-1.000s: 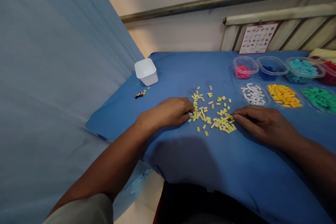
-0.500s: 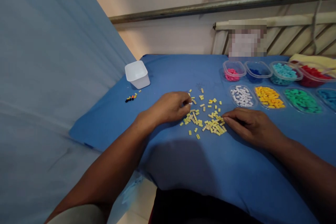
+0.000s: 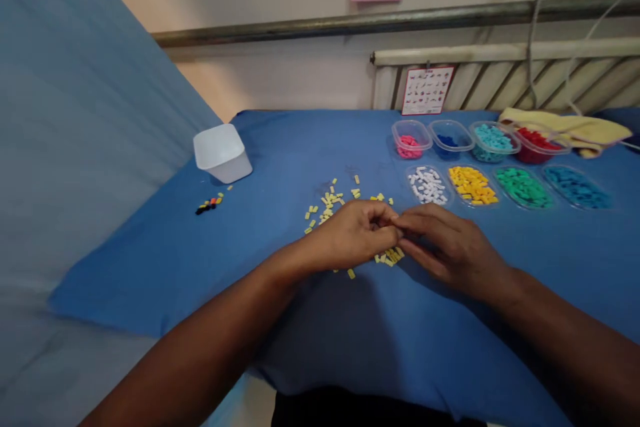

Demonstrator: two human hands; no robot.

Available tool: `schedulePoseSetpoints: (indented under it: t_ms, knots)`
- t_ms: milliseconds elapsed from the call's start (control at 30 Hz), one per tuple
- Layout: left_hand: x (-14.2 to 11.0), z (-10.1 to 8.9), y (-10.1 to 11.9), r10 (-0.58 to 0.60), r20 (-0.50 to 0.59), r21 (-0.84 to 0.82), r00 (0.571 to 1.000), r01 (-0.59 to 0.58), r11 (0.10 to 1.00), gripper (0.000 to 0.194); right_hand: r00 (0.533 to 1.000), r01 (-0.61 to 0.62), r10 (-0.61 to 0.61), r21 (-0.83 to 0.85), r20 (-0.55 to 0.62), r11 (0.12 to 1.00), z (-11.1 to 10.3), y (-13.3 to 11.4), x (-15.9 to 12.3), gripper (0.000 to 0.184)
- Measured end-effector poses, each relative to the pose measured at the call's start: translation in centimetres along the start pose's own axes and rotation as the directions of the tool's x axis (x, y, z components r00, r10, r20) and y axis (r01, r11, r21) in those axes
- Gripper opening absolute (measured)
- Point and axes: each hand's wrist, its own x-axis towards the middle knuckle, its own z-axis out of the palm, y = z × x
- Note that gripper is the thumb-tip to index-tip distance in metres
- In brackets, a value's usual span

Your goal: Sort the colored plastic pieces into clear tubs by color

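Small pale yellow building bricks (image 3: pixel 393 257) lie scattered on the blue cloth, partly covered by my hands. My left hand (image 3: pixel 353 235) is over the pile, thumb and fingers closed in a pinch. Its fingertips meet those of my right hand (image 3: pixel 453 245), which comes in from the right and is also pinched. Whatever is between the fingertips is too small and too hidden to name. The loose bricks reach out on the far side and to the left of my left hand.
A white tub (image 3: pixel 223 155) stands at the left, with a short row of black, yellow and orange bricks (image 3: pixel 210 205) before it. Clear tubs of coloured bricks, such as yellow bricks (image 3: pixel 471 185) and white bricks (image 3: pixel 427 185), stand at the right. A yellow cloth (image 3: pixel 565 127) lies behind.
My left hand has moved right, across the pile, and its fingertips have come together with those of my right hand. The view has turned a little to the right.
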Motion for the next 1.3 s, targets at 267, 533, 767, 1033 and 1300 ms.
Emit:
schedulePoseSetpoints:
  t_ms: [267, 533, 767, 1033, 1300]
  knots:
    - [-0.4, -1.0, -1.7, -0.082, 0.008, -0.062, 0.997, 0.083, 0.995, 0.041, 0.999, -0.024, 0.023, 0.051, 0.027, 0.998, 0.2, -0.2, 0.7, 0.012]
    - [-0.2, -4.7, -1.9, 0.507, -0.421, 0.499, 0.752, -0.274, 0.822, 0.017, 0.939, -0.338, 0.322, -0.138, -0.124, 0.931, -1.7, 4.7, 1.3, 0.013]
    - [2.0, -9.5, -4.8, 0.483, -0.633, 0.493, 0.605, -0.166, 0.854, 0.022, 0.884, -0.416, 0.467, -0.424, 0.018, 0.805, -1.7, 12.0, 5.0, 0.022]
    - [3.1, -9.7, -6.2, 0.423, -0.639, 0.43, 0.642, -0.158, 0.889, 0.027, 0.903, -0.338, 0.416, -0.426, 0.103, 0.839, -1.4, 13.3, 5.0, 0.023]
    - [3.5, -9.3, -6.1, 0.333, -0.627, 0.288, 0.704, -0.187, 0.939, 0.04, 0.887, -0.287, 0.421, -0.488, 0.191, 0.825, -2.4, 11.1, 4.1, 0.035]
